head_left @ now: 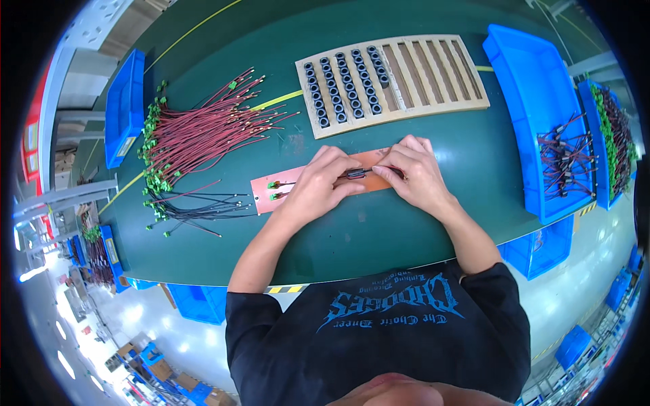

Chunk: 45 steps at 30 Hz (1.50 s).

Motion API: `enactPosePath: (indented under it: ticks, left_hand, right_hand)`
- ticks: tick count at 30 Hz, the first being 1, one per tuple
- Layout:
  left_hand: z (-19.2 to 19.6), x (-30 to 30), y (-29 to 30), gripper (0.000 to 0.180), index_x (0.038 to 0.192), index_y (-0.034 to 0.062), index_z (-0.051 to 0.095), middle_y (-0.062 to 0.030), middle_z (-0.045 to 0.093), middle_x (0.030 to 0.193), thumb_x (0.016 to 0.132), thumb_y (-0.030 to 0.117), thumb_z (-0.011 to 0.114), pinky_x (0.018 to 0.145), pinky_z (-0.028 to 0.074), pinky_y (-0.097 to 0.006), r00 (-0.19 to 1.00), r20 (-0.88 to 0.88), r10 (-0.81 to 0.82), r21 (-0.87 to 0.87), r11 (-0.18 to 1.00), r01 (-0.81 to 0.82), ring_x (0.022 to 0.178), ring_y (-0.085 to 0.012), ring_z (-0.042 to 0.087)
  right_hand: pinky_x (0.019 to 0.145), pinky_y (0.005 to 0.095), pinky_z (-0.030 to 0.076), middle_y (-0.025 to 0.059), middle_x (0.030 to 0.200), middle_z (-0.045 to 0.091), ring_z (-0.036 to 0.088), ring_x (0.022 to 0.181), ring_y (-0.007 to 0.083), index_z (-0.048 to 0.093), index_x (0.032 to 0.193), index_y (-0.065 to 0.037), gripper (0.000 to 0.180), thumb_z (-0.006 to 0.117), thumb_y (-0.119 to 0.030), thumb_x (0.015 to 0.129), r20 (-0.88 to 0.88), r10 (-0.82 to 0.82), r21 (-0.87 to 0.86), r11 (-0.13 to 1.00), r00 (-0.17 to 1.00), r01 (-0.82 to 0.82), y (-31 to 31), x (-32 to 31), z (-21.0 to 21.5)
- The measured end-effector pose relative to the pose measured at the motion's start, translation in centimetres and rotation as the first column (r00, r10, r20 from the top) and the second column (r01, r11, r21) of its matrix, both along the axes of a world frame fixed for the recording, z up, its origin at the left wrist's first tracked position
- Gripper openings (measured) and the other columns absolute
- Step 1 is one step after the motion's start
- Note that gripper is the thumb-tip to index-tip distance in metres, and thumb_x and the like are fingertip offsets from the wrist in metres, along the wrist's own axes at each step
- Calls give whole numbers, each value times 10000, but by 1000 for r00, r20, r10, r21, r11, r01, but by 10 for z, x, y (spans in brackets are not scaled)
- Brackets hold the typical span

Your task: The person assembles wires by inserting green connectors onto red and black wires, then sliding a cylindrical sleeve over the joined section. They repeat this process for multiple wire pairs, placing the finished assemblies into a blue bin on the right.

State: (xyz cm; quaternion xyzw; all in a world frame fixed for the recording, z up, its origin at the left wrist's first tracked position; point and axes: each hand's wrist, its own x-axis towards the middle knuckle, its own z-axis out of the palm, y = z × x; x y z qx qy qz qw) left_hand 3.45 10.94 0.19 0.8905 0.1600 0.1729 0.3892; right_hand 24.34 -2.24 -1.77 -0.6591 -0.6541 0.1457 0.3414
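Both my hands rest on an orange-brown board [265, 191] lying on the green table. My left hand [318, 183] and my right hand [413, 169] pinch a thin wire pair between them, with a small black ring core [357, 174] threaded on it between my fingertips. The wires' green connector ends [273, 190] lie on the board's left part. Behind my hands sits a slotted wooden tray [433, 71] with rows of black ring cores [342, 84] in its left slots.
A spread bundle of red wires with green connectors [196, 132] and a few black wires [196, 206] lie at the left. A blue bin [525, 88] at the right holds finished wire pieces [565, 162]. More blue bins [125, 101] stand around the table edges.
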Motion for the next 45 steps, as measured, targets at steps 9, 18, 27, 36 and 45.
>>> enactPosePath:
  ticks: [9, 18, 27, 36, 45]
  left_hand:
    - [3, -3, 8, 135, 1050, -16, 755, -111, 712, 968, 926, 32, 730, 801, 542, -348, 999, -15, 48, -276, 960, -50, 898, -244, 676]
    - [27, 84, 48, 177, 981, 14, 791, -142, 757, 851, 854, 137, 787, 702, 535, -399, 807, -408, -426, -214, 904, 369, 756, -250, 708]
    - [14, 83, 35, 98, 892, -10, 784, -113, 708, 687, 833, 69, 785, 602, 504, -368, 842, -378, -384, -310, 910, 276, 602, -182, 637]
    - [8, 76, 35, 139, 978, -20, 772, -50, 723, 748, 917, 105, 765, 588, 499, -310, 918, -152, -365, -475, 842, 256, 642, -104, 621]
    - [9, 75, 22, 231, 1007, 13, 767, 3, 699, 777, 1026, 232, 695, 588, 453, -240, 951, -177, -253, -655, 752, 78, 683, -41, 562]
  right_hand:
    - [913, 395, 401, 27, 905, 718, 593, 904, 224, 757, 894, -80, 114, 802, -182, 872, -50, 2, 46, 999, 999, 0, 0, 1, -2]
    - [902, 405, 390, 29, 811, 647, 566, 866, 247, 716, 845, -71, 132, 792, -173, 881, -197, -57, 16, 998, 979, 61, -4, 15, 0]
    - [866, 413, 387, 33, 766, 604, 548, 825, 247, 685, 807, -75, 141, 803, -135, 852, -197, 26, 82, 997, 980, -10, -2, 25, -7]
    - [776, 381, 462, 56, 735, 655, 579, 787, 233, 766, 806, -50, 158, 867, -171, 799, -375, -130, 36, 987, 918, 155, -4, 28, -4]
    - [727, 333, 484, 55, 790, 697, 570, 805, 166, 733, 803, -15, 212, 820, -182, 901, -642, -252, -1, 945, 724, 328, -14, 23, -20]
